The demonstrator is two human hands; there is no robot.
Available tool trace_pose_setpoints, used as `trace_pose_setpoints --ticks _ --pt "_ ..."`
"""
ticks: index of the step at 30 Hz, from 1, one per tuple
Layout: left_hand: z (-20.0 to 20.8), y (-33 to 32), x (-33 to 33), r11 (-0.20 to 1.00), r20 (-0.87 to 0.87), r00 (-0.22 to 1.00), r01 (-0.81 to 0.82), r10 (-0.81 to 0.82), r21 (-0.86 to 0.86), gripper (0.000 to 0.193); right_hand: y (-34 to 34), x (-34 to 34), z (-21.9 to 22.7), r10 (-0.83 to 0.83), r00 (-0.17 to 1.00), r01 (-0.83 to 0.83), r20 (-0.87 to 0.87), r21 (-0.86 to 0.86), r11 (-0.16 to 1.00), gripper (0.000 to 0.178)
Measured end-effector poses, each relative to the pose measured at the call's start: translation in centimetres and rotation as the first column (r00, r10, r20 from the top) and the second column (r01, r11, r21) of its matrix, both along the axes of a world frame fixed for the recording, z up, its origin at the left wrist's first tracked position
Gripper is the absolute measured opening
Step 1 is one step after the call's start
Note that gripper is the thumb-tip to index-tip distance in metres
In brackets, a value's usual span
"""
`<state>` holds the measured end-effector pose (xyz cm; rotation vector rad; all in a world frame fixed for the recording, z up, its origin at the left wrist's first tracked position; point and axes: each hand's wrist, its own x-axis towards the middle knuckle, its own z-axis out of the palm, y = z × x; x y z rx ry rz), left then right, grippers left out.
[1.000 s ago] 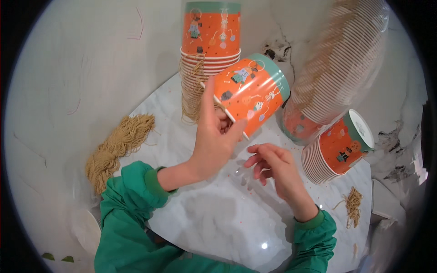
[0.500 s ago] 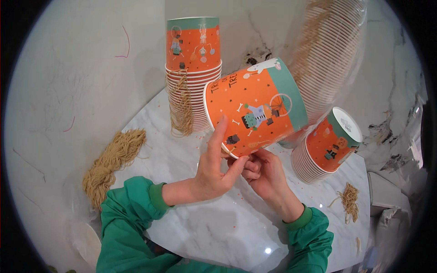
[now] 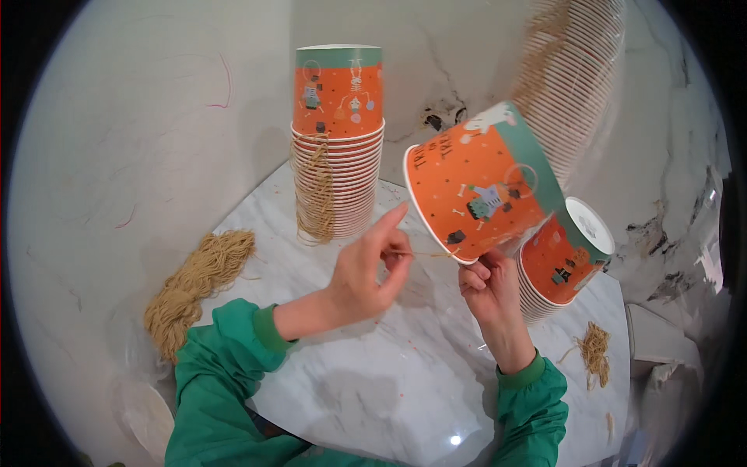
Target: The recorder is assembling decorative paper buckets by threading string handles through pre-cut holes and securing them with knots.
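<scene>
Orange cup (image 3: 484, 185) with dark lettering (image 3: 444, 149) is clamped in the right hand (image 3: 496, 296), the left hand (image 3: 362, 271) pinching string (image 3: 426, 254).

Behind the held cup (image 3: 478, 198) stands a cup stack (image 3: 580, 78), seemingly bagged.

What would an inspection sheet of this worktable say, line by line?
Surface: white marbled table.
Job's things: orange cup, tilted, a strand at its rim; nested cup stack at left, with string down its side; second stack at right; tall column of cups in clear plastic behind; string bundle at far left.
Clutter: small string tangle at right.
Hands: left hand pinches the strand; right hand holds the cup near its rim.
Cables: nothing seen.
Surroundings: pale, veined backdrop; wall or floor, I cannot tell.
</scene>
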<state>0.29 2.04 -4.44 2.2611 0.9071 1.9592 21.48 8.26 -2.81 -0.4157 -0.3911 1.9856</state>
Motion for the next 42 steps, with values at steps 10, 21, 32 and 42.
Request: trace_pose_setpoints --ticks 10,21,32,42 --pt "3.1 4.3 -3.3 0.935 -0.104 0.941 -0.3 0.323 0.19 0.02 1.7 0.9 -1.1 -0.078 0.981 0.078 0.177 0.009 0.997 0.015" --pt "2.7 4.7 -1.8 0.946 0.307 0.943 -0.024 0.129 -0.324 0.008 3.5 1.3 -2.9 -0.135 0.921 0.077 0.366 0.17 0.982 0.015" --pt "1.9 6.3 -2.2 0.847 0.45 0.893 0.237 0.003 -0.476 0.014 4.6 2.9 -6.6 -0.058 0.919 -0.065 0.391 0.293 0.954 0.048" --pt "0.2 7.1 -2.5 0.811 0.422 0.907 0.234 0.018 -0.536 0.014 3.8 2.2 -4.5 -0.113 0.973 0.06 0.201 0.25 0.966 0.041"
